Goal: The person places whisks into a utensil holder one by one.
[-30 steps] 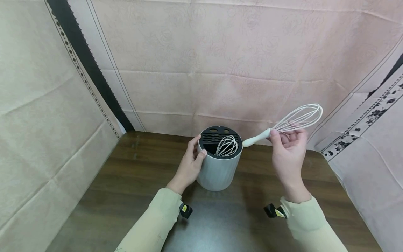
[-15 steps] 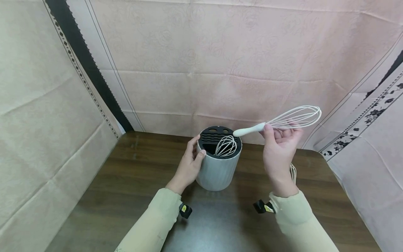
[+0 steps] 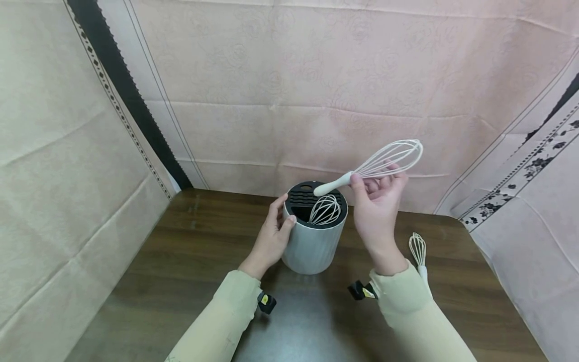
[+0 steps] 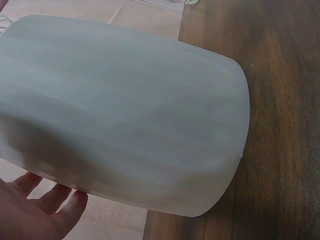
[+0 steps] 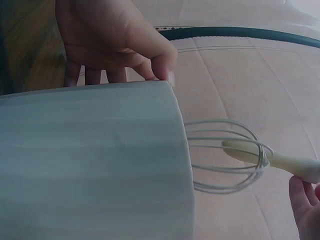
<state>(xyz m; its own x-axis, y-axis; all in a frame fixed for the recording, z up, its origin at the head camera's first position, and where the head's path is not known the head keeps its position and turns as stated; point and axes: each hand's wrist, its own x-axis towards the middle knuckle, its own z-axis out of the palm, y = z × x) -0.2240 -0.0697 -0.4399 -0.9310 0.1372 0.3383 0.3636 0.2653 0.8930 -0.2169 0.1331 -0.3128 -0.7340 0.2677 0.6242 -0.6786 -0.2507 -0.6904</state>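
Could bump the other whisk (image 3: 326,210) poking out of the pot (image 3: 312,251) by dipping the held whisk (image 3: 372,165) too close, pinching it above the black lid (image 3: 302,191) in right fingers (image 3: 359,187) and gripping the pot in bent left fingers (image 3: 275,208).

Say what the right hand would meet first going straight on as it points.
Beyond the whisk it holds, the right hand would probably meet the pink cloth behind the table; depth is unclear. The holder stands leftward.
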